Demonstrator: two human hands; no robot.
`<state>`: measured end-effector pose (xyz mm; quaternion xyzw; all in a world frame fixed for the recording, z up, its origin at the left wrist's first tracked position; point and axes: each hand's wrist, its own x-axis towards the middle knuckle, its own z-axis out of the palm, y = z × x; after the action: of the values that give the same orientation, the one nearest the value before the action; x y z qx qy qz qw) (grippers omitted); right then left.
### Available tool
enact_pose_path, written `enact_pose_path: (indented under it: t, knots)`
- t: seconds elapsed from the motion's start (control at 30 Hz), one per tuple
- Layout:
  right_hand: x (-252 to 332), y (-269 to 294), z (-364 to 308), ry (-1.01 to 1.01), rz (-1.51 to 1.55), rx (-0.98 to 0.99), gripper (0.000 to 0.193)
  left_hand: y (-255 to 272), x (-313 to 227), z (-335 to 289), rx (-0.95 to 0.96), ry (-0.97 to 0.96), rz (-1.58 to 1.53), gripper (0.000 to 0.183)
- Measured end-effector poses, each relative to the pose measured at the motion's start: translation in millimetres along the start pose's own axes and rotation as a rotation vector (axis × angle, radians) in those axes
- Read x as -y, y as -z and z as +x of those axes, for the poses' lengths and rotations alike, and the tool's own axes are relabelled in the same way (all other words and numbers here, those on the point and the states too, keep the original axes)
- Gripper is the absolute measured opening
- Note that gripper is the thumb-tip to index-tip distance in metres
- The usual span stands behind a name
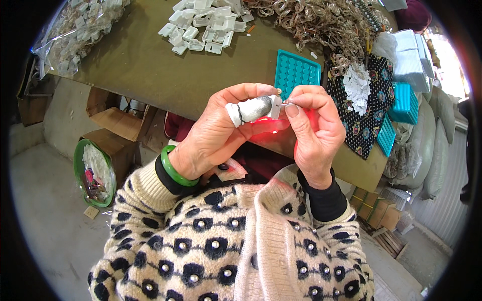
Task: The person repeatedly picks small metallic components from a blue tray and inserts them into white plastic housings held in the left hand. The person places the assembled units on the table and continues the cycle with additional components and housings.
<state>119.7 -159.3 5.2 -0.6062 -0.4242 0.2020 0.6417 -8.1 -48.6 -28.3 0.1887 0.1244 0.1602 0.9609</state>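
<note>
My left hand (211, 118) is closed above the table's near edge, pinching a small white plastic piece (275, 107). Its thumb appears to wear a white cover (249, 110), smudged dark grey and bound with a black band. Opposite, my right hand (319, 118) pinches a thin metal pin or wire (284, 104) between thumb and forefinger. The pin's far end meets the white piece; whether it enters it I cannot tell. Red light glows on the fingers. Just beyond the hands lies a teal tray (297, 70) with rows of round hollows.
White plastic cases (203, 25) are heaped on the olive table (135, 55). Looped clear-brown strips (321, 22) pile up at the far right. A dark patterned cloth (371, 108) bears white scraps (356, 88). Teal trays (403, 103) stack rightward. A green basin (80, 168) stands on the floor.
</note>
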Motion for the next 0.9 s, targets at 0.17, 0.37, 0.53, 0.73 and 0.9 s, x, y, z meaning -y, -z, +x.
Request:
enact_pose_path:
  t: [0.17,0.37,0.53,0.73,0.9]
  knots:
    - [-4.9,-3.8,0.4,0.0,-0.057,-0.002,0.009,2.4,-0.1,0.0,0.012,0.016,-0.039,0.035]
    - [-3.7,-0.4,6.6,0.197,-0.289,0.048,0.011,2.7,-3.0,-0.9,-0.011,-0.006,0.008,0.036]
    - [-2.0,1.9,9.8,0.319,-0.373,0.058,0.014,-4.8,-0.9,-0.4,-0.072,-0.065,0.123,0.031]
    - [-3.2,11.9,15.2,0.283,-0.276,0.112,0.016,-13.5,-3.0,0.4,-0.045,-0.096,0.112,0.022]
    - [-0.3,9.8,14.4,0.438,-0.468,0.112,0.016,-19.6,3.3,1.5,-0.127,-0.121,0.291,0.024]
